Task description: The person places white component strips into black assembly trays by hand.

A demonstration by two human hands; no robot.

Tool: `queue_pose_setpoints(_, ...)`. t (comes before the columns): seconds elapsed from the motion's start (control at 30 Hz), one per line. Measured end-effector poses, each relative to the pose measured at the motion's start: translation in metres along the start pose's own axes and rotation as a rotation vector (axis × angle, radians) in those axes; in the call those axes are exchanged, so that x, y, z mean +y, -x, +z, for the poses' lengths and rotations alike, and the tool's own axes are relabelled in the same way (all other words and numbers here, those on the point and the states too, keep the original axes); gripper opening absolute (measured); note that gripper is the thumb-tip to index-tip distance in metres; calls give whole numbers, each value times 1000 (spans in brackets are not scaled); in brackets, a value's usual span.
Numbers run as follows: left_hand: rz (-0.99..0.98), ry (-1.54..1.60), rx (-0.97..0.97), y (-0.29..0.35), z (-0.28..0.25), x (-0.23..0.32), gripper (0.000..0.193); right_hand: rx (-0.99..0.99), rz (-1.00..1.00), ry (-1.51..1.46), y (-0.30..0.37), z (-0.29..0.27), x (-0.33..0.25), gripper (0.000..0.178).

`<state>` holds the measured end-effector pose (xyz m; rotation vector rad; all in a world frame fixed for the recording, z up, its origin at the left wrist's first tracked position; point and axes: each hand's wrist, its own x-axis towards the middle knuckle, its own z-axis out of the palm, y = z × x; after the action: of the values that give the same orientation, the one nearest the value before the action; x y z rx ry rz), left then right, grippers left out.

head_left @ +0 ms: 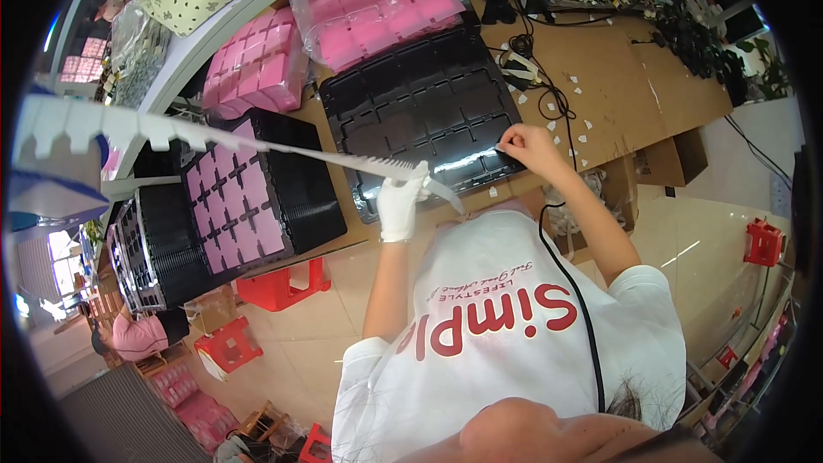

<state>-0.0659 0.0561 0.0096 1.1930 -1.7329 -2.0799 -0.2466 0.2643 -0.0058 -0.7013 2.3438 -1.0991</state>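
White and thin, a long strip (pixel 129 124) with notches along one edge runs from the left side to the middle. Under it on the left, black trays stand in a tall stack (pixel 310 176), maybe so they use less room. Pink pads (pixel 236 227) sit in the top one, with dark cross shapes between them that seem to keep the pads in their spots. Farther back are pink blocks (pixel 257 77), and next to them more pink sheets (pixel 377 30) in a clear bag, which likely keeps them clean.

In the middle, the left hand (pixel 398 210) wears a white glove. Its fingers are clamped on the strip near its end, so a short tail pokes out to the right. Maybe it holds the strip up so it won't flop down. Below the hands, a wide black tray (pixel 411 124) lies flat on the brown counter (pixel 630 60), close to the person, where both hands can reach.

The right hand (pixel 538 153) is bare, over the tray's right edge. Its fingertips are together, but whether they pinch something tiny, I cannot tell. Farther right lie a black cord (pixel 559 105) and little white scraps (pixel 585 139).
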Motion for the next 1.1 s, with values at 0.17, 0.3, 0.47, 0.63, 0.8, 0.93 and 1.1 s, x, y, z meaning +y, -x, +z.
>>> queue_pose_setpoints(0.17,15,-125,18,2,-19,-15,29,61,-115,208,-6,2,19,11)
queue_pose_setpoints(0.3,61,-85,39,4,-27,-15,26,82,-49,274,-8,4,18,14)
queue_pose_setpoints(0.47,54,-59,62,4,-28,-15,25,73,-1,298,-9,6,18,16)
queue_pose_setpoints(0.63,73,-80,78,1,-35,-22,26,-293,-172,138,5,-9,14,12)
queue_pose_setpoints(0.8,155,-232,160,20,-73,-54,25,554,168,-454,65,-45,91,11)
queue_pose_setpoints(0.93,206,-664,219,63,-126,-94,28,684,513,56,113,-35,234,22)
queue_pose_setpoints(1.1,99,-652,232,64,-155,-158,27,374,835,567,173,-19,447,21)
